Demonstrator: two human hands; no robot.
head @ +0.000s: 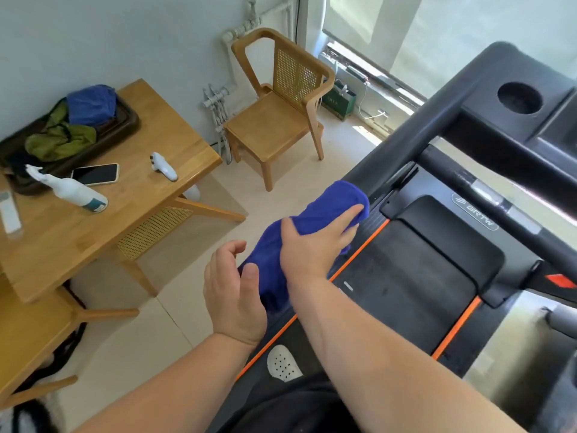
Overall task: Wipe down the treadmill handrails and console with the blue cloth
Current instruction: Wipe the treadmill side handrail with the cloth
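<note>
The blue cloth [324, 204] is draped along the lower part of the treadmill's black left handrail [421, 132]. My right hand [312, 248] lies over the cloth. Its index finger stretches up the rail and the other fingers curl round the rail's far side. My left hand [234, 301] is just left of the cloth's lower end, fingers relaxed and spread, holding nothing; its thumb is close to the cloth. The black console [487, 126] with a round cup hole is at the upper right. A bar with silver grip sensors [499, 210] runs below it.
The treadmill belt [406, 292] with orange edge stripes lies under my arms. On the left, a wooden table [125, 214] carries a spray bottle [71, 192], a phone [95, 174] and a dark tray [125, 126] of cloths. A wooden chair [274, 126] stands by the wall.
</note>
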